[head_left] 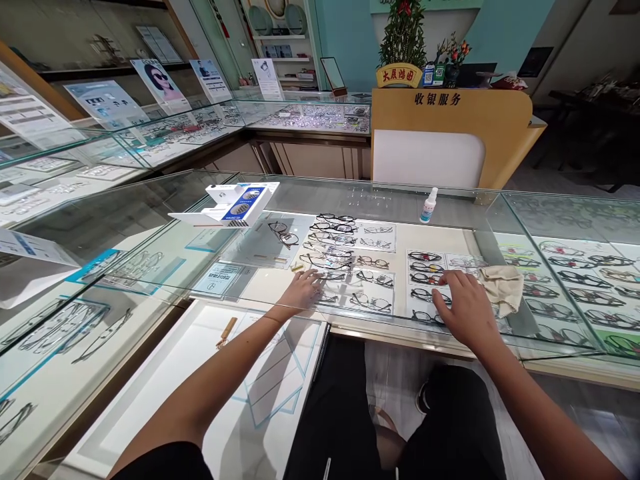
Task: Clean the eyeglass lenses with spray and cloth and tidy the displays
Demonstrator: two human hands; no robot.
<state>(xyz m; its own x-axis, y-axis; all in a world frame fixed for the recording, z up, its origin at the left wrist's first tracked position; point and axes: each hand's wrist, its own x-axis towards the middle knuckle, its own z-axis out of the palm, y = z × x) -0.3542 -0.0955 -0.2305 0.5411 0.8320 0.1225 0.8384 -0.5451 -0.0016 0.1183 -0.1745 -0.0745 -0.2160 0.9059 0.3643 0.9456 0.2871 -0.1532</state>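
My left hand [301, 291] rests on the glass top of a display counter [280, 303], its fingers apart and holding nothing. Just beyond its fingertips lies a small gold-coloured piece [299, 268], too small to name. A row of eyeglasses [333, 239] stretches away in front of that hand; I cannot tell which pairs lie on the glass and which beneath it. My right hand [467, 310] is spread over the counter on the right, empty, beside a crumpled beige cloth [501, 288]. More eyeglasses [425, 277] show to the left of its fingers.
A white spray bottle [429, 205] stands at the counter's far edge. An opened white-and-blue box [243, 203] sits at the back left. Below my left arm, a pulled-out drawer [150, 393] holds pale trays and a gold tassel [227, 333]. A wooden cashier desk [505, 113] stands beyond.
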